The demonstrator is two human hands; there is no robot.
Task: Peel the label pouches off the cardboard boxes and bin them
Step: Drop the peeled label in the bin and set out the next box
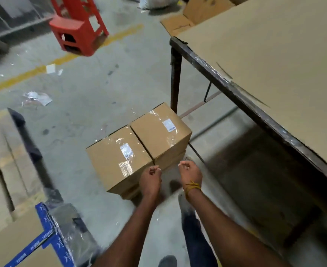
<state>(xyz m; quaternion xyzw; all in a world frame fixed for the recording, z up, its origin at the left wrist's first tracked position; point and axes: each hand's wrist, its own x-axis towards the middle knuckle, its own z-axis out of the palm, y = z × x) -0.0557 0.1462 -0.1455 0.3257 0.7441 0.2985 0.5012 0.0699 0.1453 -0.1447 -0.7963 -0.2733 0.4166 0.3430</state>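
Two cardboard boxes stand side by side on the floor, on top of more boxes. The near left box carries a clear label pouch on its top. The far right box has a clear pouch with a white label. My left hand hovers over the near edge of the left box, fingers curled, holding nothing I can see. My right hand, a yellow thread round its wrist, hangs just right of the boxes, fingers curled too and holding nothing.
A table topped with cardboard sheet fills the right, its dark leg just behind the boxes. A red plastic stool stands far left. Torn plastic scraps lie on the floor. Blue-taped cartons sit at near left.
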